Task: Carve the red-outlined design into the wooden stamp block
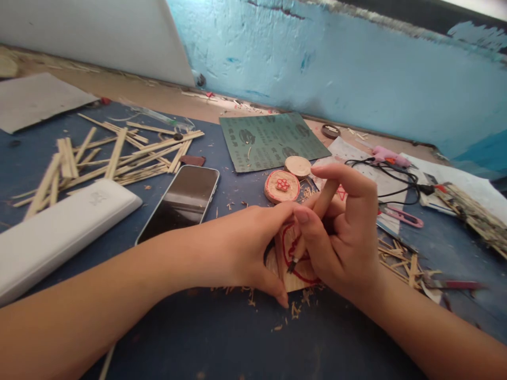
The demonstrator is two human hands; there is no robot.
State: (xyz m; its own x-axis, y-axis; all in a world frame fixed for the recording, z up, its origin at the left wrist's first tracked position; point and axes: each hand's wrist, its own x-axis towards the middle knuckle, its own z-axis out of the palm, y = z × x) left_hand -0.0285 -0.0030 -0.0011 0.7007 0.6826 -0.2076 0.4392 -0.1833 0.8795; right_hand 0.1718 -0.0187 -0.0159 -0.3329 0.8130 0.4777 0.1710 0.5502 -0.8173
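My right hand [348, 237] is closed around the wooden handle of a carving tool [326, 198], tilted so that its dark metal tip points down at a piece of wood. That wood piece [295, 283] lies on the table, with a red outline drawn on its face. My left hand [241, 245] grips the wood from its left side, thumb at the near edge and fingers partly hidden behind my right hand. Wood shavings [295, 310] are scattered around it. Just beyond stand a round wood disc [273, 195] with a red flower and a plain disc [298, 165].
At the left are a phone [186, 192], a white power bank [67, 232] and a heap of wooden sticks [114, 153]. Green sandpaper [273, 142] lies at the back. On the right are a pink glue gun [390, 157] with a black cable, pink-handled scissors [404, 216] and bark [475, 216].
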